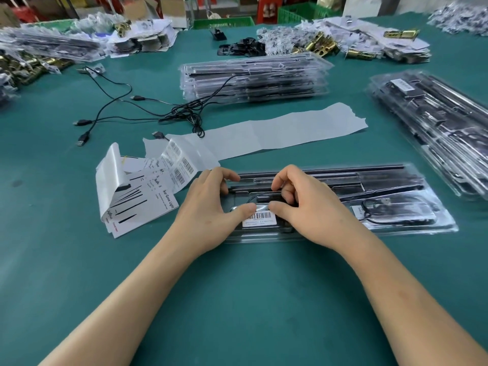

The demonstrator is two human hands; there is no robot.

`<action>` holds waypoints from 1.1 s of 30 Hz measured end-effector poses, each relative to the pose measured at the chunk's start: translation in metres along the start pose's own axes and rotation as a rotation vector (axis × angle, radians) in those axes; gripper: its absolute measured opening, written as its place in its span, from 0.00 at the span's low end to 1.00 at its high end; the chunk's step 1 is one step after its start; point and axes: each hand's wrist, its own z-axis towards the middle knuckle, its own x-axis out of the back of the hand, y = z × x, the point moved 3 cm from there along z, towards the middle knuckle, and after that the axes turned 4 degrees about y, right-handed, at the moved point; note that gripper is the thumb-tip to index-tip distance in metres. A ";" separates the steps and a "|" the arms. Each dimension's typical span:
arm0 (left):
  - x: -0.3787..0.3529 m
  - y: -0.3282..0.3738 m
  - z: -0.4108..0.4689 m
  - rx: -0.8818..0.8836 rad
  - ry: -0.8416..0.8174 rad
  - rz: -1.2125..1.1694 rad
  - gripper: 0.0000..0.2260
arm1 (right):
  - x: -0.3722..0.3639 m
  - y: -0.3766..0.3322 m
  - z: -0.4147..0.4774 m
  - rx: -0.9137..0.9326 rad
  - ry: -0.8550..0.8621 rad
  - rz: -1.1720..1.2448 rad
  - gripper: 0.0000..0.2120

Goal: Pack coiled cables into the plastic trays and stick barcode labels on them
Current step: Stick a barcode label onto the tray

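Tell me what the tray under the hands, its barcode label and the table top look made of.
Tray: clear thin plastic, glossy; contents show through.
Barcode label: white sticker, probably paper, printed black.
Table top: matte teal mat, perhaps rubber; no glare.
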 end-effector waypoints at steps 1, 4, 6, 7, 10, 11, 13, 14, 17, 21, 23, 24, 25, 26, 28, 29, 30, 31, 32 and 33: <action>0.002 -0.002 0.001 0.005 -0.022 -0.022 0.20 | 0.000 0.001 0.000 -0.002 0.001 0.012 0.10; 0.008 -0.004 0.002 0.016 -0.083 -0.086 0.19 | 0.002 0.006 0.002 -0.009 -0.007 0.053 0.10; 0.009 -0.004 0.000 -0.016 -0.097 -0.074 0.18 | 0.004 0.009 0.003 -0.009 -0.024 0.083 0.12; 0.008 -0.004 -0.002 -0.036 -0.089 -0.062 0.18 | 0.005 0.009 0.004 -0.008 -0.038 0.102 0.13; 0.005 -0.002 -0.008 -0.055 -0.051 -0.018 0.26 | 0.014 0.008 0.009 -0.001 -0.043 0.147 0.12; 0.003 0.000 -0.009 -0.059 -0.049 0.008 0.29 | 0.020 0.010 0.013 0.007 -0.011 0.125 0.10; 0.001 0.001 -0.008 -0.071 -0.073 0.045 0.33 | 0.035 0.014 0.024 0.015 0.056 -0.097 0.11; 0.002 0.001 -0.007 -0.073 -0.098 0.049 0.34 | 0.042 0.016 0.030 0.003 0.048 -0.269 0.16; 0.005 -0.002 -0.005 -0.098 -0.183 0.046 0.35 | 0.055 0.026 0.036 -0.070 -0.109 -0.584 0.32; 0.009 -0.009 -0.007 -0.195 -0.266 0.049 0.38 | 0.059 0.032 0.038 -0.056 -0.185 -0.619 0.38; 0.012 -0.012 -0.007 -0.211 -0.238 0.033 0.39 | 0.058 0.030 0.042 -0.030 -0.187 -0.625 0.35; 0.011 -0.011 -0.006 -0.215 -0.217 0.033 0.40 | 0.059 0.029 0.042 -0.019 -0.185 -0.623 0.34; 0.011 -0.010 -0.006 -0.224 -0.191 0.047 0.40 | 0.060 0.030 0.041 -0.010 -0.178 -0.606 0.33; 0.010 -0.010 -0.006 -0.241 -0.167 0.071 0.41 | 0.062 0.031 0.039 -0.011 -0.166 -0.570 0.33; 0.010 -0.008 -0.006 -0.280 -0.131 0.097 0.43 | 0.066 0.035 0.032 -0.042 -0.135 -0.481 0.35; 0.010 -0.008 -0.006 -0.290 -0.120 0.089 0.43 | 0.068 0.036 0.029 -0.055 -0.118 -0.452 0.36; 0.009 -0.009 -0.006 -0.292 -0.114 0.070 0.44 | 0.071 0.037 0.027 -0.060 -0.095 -0.428 0.36; 0.008 -0.009 -0.005 -0.287 -0.114 0.043 0.44 | 0.073 0.038 0.025 -0.059 -0.066 -0.397 0.34; 0.007 -0.010 -0.004 -0.276 -0.113 0.008 0.44 | 0.076 0.039 0.023 -0.053 -0.031 -0.355 0.31; 0.006 -0.010 -0.004 -0.259 -0.111 -0.038 0.44 | 0.080 0.039 0.021 -0.044 0.005 -0.317 0.29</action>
